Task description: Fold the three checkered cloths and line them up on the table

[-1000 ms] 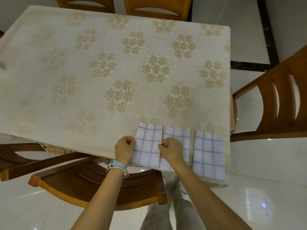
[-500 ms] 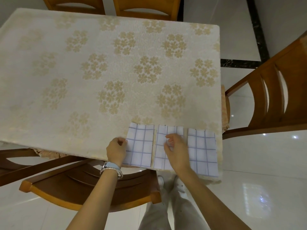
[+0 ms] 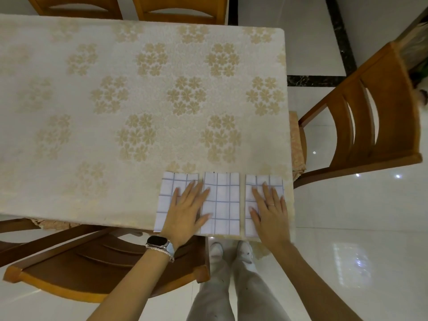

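**Desk:** What has changed since half a second ago?

**Photographer:** The right hand [image 3: 268,210] has left the middle cloth [image 3: 223,200] for the right cloth [image 3: 254,180]. The left hand [image 3: 185,209] has let go of the left cloth [image 3: 165,198]'s outer edge and now lies on top of it.

**Desk:** How do the hands lie?

**Photographer:** Both are palm down with fingers straight and spread, gripping nothing. The left thumb and forefinger reach onto the middle cloth.

**Desk:** And where are the cloths?

**Photographer:** Folded, side by side with narrow gaps, in a row along the near edge of the table [image 3: 139,100] at its right corner. A watch [image 3: 158,242] is on the left wrist.
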{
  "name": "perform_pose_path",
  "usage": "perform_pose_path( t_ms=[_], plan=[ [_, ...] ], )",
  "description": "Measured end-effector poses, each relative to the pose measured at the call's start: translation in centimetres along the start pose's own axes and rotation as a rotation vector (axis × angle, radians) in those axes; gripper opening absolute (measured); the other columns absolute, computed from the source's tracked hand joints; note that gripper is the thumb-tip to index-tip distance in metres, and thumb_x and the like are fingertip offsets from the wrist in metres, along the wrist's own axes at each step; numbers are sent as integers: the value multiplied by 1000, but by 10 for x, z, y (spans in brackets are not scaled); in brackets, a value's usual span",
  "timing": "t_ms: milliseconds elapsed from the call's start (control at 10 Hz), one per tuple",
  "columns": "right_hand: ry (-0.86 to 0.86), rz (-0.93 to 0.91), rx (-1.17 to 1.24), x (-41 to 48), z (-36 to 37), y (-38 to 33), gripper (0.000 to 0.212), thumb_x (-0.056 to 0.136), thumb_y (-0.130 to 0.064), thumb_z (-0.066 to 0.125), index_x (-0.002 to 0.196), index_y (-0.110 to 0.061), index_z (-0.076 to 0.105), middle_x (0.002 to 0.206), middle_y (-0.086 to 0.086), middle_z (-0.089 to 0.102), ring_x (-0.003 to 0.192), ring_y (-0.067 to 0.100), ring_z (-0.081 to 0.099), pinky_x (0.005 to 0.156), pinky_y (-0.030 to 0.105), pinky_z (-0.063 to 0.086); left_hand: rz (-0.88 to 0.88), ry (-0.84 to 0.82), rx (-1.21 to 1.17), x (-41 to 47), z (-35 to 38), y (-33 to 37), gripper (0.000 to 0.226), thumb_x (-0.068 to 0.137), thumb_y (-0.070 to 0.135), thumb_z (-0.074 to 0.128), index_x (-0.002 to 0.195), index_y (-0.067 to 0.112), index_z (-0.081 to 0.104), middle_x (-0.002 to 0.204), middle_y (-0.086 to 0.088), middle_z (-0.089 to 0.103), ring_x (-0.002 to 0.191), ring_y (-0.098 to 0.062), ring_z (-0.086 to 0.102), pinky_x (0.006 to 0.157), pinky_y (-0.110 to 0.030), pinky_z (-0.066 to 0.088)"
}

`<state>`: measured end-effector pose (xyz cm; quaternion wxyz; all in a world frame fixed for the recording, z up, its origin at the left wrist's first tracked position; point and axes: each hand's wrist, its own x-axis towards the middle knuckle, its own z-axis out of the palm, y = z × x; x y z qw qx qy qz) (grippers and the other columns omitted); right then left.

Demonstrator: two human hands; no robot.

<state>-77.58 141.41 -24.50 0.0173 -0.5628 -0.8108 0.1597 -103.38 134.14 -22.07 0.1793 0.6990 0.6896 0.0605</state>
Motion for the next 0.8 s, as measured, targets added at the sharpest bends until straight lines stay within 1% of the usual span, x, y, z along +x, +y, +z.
perform_pose_path(
  t_ms=[100,200,300,400,500,600,700,800],
  plan=[
    [-22,15,-4,2,5,-2,59,98,-49,25,154,-29,20,163,4,15,149,30,16,119,51,19,10,-123,73,-1,16,-2,72,95,66,22,156,32,7,165,2,-3,152,-20,-5,120,-58,8],
    [-35,37,0,4,5,-6,59,98,-49,23,154,-29,21,164,4,14,150,30,15,119,51,19,-10,-142,95,-1,22,1,73,95,66,22,156,31,3,165,2,-7,152,-21,-6,119,-59,7],
    [-24,34,2,5,6,-7,60,98,-49,23,154,-28,22,164,4,15,150,30,16,119,52,19,-11,-132,83,-1,23,2,73,95,67,20,156,31,6,165,1,-2,152,-23,0,118,-61,9],
    [-3,35,11,2,3,-4,59,99,-48,24,155,-30,19,164,2,11,151,28,12,120,50,17,-3,-121,69,-1,21,2,73,95,68,19,156,33,3,165,3,-6,152,-21,-4,119,-60,7],
    [37,102,8,-2,-2,1,60,98,-50,23,155,-29,17,164,5,11,150,31,11,120,49,15,-28,-81,44,-1,15,2,72,95,67,22,156,33,5,165,4,-5,152,-18,-6,120,-58,6],
    [17,166,51,-4,-4,3,65,96,-56,20,155,-28,18,164,9,11,149,35,13,119,51,18,-84,-46,-21,-5,8,0,72,95,67,22,156,32,10,165,5,0,152,-16,-5,120,-56,5],
    [3,127,45,-6,-3,5,66,96,-55,19,155,-27,17,164,8,11,150,34,12,119,54,21,-148,31,-212,-10,-3,-1,69,93,68,23,154,37,17,164,10,6,152,-13,-1,121,-53,1],
    [41,123,60,-5,-15,-2,64,97,-54,19,155,-27,17,164,8,13,150,35,13,119,54,20,-203,116,-312,-15,-19,2,68,92,71,19,151,39,23,162,14,15,151,-9,5,122,-52,1]
  ],
)
